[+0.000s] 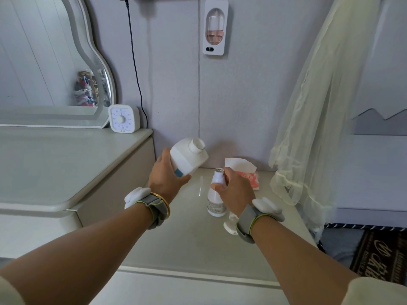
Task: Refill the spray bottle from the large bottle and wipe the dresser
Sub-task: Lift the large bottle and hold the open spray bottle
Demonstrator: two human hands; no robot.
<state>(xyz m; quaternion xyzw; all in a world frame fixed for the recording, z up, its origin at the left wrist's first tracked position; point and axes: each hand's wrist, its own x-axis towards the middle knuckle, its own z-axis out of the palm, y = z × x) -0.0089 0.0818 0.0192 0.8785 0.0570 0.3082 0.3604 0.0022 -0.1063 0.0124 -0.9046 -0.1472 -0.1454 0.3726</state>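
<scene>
The left hand (167,172) holds the uncapped large bottle (188,156) tilted above the counter (176,238), while the right hand (234,190) grips the open spray bottle (217,194) standing there; mouths should align closely before tipping further.

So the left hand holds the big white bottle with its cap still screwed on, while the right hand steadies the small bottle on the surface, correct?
Not quite. The head view shows the big white bottle uncapped, its mouth open. The rest stands: the left hand holds it tilted, and the right hand steadies the small bottle on the surface.
</scene>
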